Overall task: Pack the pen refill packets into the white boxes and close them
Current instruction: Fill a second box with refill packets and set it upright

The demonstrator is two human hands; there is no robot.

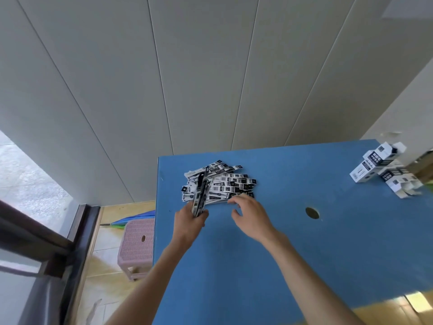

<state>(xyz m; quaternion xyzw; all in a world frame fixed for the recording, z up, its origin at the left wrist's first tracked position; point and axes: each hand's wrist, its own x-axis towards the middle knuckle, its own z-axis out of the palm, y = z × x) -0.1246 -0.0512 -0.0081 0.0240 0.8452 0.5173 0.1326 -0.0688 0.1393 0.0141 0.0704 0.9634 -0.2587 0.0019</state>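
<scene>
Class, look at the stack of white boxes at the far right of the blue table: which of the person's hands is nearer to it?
Right. The right hand reaches at the packet pile, well left of the white boxes. The left hand, gripping a bundle of packets, is farther left.

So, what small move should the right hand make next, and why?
Probably lower the right hand onto the near edge of the packet pile and pinch one more packet. It hovers open just above the pile, while the left hand grips a bundle of packets and the white boxes stand far right.
</scene>
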